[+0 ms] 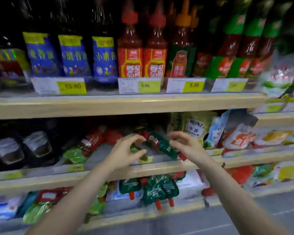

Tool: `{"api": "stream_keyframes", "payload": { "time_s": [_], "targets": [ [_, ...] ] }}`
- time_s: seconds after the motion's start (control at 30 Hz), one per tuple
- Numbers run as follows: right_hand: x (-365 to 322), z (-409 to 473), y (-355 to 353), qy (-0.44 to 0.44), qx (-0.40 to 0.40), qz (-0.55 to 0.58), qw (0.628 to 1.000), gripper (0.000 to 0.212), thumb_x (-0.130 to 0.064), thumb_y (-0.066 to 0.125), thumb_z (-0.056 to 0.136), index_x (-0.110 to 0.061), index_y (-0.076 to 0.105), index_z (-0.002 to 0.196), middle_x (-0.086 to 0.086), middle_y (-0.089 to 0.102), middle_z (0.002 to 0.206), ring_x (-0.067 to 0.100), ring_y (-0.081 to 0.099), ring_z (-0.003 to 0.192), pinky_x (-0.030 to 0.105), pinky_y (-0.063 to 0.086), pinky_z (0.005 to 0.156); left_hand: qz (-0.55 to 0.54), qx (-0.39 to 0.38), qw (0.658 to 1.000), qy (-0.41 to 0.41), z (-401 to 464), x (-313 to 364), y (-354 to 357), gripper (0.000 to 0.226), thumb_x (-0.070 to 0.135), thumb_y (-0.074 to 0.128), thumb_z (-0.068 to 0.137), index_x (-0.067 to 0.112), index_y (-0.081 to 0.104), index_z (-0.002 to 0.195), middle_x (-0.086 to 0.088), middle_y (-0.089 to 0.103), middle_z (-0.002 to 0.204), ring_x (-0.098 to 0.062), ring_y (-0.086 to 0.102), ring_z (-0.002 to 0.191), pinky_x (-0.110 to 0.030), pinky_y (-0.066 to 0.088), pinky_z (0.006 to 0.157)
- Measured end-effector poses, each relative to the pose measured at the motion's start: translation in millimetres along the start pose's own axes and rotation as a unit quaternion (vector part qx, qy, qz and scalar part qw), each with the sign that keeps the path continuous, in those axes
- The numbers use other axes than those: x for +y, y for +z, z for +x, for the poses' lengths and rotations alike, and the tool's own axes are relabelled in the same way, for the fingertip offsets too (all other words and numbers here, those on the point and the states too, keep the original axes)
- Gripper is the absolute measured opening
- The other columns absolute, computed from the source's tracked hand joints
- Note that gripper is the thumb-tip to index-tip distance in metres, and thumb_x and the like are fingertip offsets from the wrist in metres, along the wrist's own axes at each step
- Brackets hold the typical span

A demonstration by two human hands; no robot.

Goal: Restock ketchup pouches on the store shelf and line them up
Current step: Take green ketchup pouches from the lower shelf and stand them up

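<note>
A: Left hand (126, 150) mid-frame, fingers loosely curled, nothing gripped. Right hand (185, 145) just to the right of it, fingers also curled, tips right at a green ketchup pouch (161, 144) lying slanted on the middle shelf (159, 168). Touching or pinching? Can't tell, too blurry.

B: Red spout on that pouch?

A: Yep, poking out lower right, beside the right wrist. More red and green pouches (90, 146) flopped over left of centre on the same shelf. Dark jars (20, 150) at far left.

B: And lower down?

A: Bunch of green pouches with red spouts (158, 189) on the bottom shelf, under the hands, spouts aimed down toward the frame's bottom edge.

B: Up top?

A: Blue-labelled bottles (73, 56) upper left, red sauce bottles (143, 48) upper centre, green-labelled ones (241, 48) upper right. Yellow price tags (71, 86) along that shelf lip. Heinz bag (195, 128) right of centre, behind the right hand.
</note>
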State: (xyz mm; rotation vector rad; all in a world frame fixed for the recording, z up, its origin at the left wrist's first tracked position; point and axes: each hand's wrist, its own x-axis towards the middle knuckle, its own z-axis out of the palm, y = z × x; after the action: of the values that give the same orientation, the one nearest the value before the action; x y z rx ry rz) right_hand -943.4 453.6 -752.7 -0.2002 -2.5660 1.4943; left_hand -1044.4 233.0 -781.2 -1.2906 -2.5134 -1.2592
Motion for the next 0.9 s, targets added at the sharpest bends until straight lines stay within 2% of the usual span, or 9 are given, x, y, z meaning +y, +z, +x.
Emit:
{"api": "stream_keyframes", "payload": {
  "time_s": [0.1, 0.2, 0.3, 0.37, 0.43, 0.57, 0.73, 0.83, 0.9],
  "targets": [
    [29.3, 11.1, 7.3, -0.059, 0.023, -0.065, 0.996, 0.027, -0.022, 0.067, 0.083, -0.026, 0.061, 0.109, -0.007, 0.063, 0.108, 0.008, 0.058, 0.103, 0.019, 0.046, 0.086, 0.049, 0.001, 0.998, 0.047, 1.3, -25.7, 20.5, 0.030, 0.027, 0.068, 0.082, 0.013, 0.063, 0.108, -0.002, 0.064, 0.108, -0.017, 0.059, 0.104, -0.032, 0.045, 0.090],
    [48.0, 11.0, 14.3, -0.093, 0.021, -0.179, 0.979, 0.043, -0.026, 0.072, 0.078, -0.018, 0.059, 0.119, -0.001, 0.057, 0.120, 0.008, 0.050, 0.112, 0.016, 0.035, 0.094, 0.086, 0.003, 0.995, 0.057, -5.0, -37.2, 28.6, 0.040, 0.049, 0.055, 0.082, 0.017, 0.067, 0.104, 0.001, 0.066, 0.103, -0.015, 0.060, 0.099, -0.034, 0.046, 0.088],
    [57.5, 5.1, 24.5, -0.083, 0.008, -0.240, 0.967, 0.053, -0.027, 0.070, 0.079, -0.023, 0.052, 0.129, 0.000, 0.050, 0.136, 0.013, 0.044, 0.125, 0.027, 0.034, 0.106, 0.159, -0.016, 0.985, 0.070, -16.4, -41.4, 31.7, 0.047, 0.060, 0.053, 0.079, 0.024, 0.067, 0.104, 0.007, 0.067, 0.108, -0.013, 0.057, 0.108, -0.036, 0.039, 0.100],
    [61.4, 2.7, 31.4, -0.092, 0.028, -0.260, 0.961, 0.050, -0.022, 0.065, 0.083, -0.028, 0.051, 0.131, -0.001, 0.048, 0.139, 0.015, 0.042, 0.128, 0.032, 0.033, 0.109, 0.179, -0.008, 0.981, 0.079, -23.3, -45.0, 31.2, 0.041, 0.052, 0.055, 0.082, 0.025, 0.066, 0.110, 0.007, 0.065, 0.114, -0.012, 0.052, 0.118, -0.036, 0.032, 0.107],
    [61.8, 1.5, 38.0, -0.106, 0.048, -0.262, 0.958, 0.044, -0.022, 0.061, 0.087, -0.030, 0.052, 0.129, -0.001, 0.049, 0.138, 0.016, 0.043, 0.128, 0.033, 0.033, 0.109, 0.187, 0.016, 0.979, 0.086, -28.8, -49.7, 27.4, 0.033, 0.040, 0.056, 0.087, 0.022, 0.065, 0.113, 0.006, 0.065, 0.116, -0.013, 0.050, 0.122, -0.032, 0.029, 0.107],
    [49.3, 0.8, 61.5, -0.124, 0.049, -0.264, 0.955, 0.039, -0.037, 0.057, 0.088, -0.035, 0.052, 0.128, -0.004, 0.049, 0.139, 0.019, 0.045, 0.126, 0.040, 0.035, 0.106, 0.208, 0.040, 0.973, 0.088, -46.1, -56.5, 12.8, 0.025, 0.024, 0.056, 0.092, 0.019, 0.065, 0.114, 0.005, 0.065, 0.118, -0.012, 0.049, 0.124, -0.030, 0.031, 0.106],
    [27.9, 5.7, 102.6, -0.123, 0.063, -0.289, 0.947, 0.044, -0.047, 0.054, 0.087, -0.041, 0.048, 0.130, -0.007, 0.044, 0.142, 0.021, 0.040, 0.126, 0.040, 0.033, 0.105, 0.218, 0.046, 0.972, 0.073, -72.1, -60.6, -19.0, 0.033, 0.027, 0.045, 0.086, 0.019, 0.065, 0.111, 0.006, 0.065, 0.116, -0.009, 0.050, 0.122, -0.031, 0.034, 0.105],
    [26.5, 10.3, 113.6, -0.137, 0.043, -0.291, 0.946, 0.050, -0.055, 0.054, 0.082, -0.043, 0.047, 0.130, -0.011, 0.043, 0.142, 0.019, 0.040, 0.125, 0.037, 0.031, 0.103, 0.155, 0.050, 0.985, 0.058, -77.8, -66.3, -34.8, 0.042, 0.029, 0.040, 0.078, 0.020, 0.066, 0.110, 0.010, 0.063, 0.115, -0.005, 0.053, 0.114, -0.026, 0.039, 0.097],
    [25.3, 15.4, 110.4, -0.142, 0.023, -0.236, 0.961, 0.053, -0.057, 0.057, 0.079, -0.038, 0.051, 0.128, -0.011, 0.049, 0.138, 0.013, 0.044, 0.125, 0.032, 0.034, 0.104, 0.116, 0.071, 0.990, 0.031, -64.5, -67.8, -41.1, 0.040, 0.034, 0.040, 0.082, 0.024, 0.063, 0.113, 0.011, 0.063, 0.115, -0.004, 0.056, 0.109, -0.025, 0.044, 0.090]
  ]
}}
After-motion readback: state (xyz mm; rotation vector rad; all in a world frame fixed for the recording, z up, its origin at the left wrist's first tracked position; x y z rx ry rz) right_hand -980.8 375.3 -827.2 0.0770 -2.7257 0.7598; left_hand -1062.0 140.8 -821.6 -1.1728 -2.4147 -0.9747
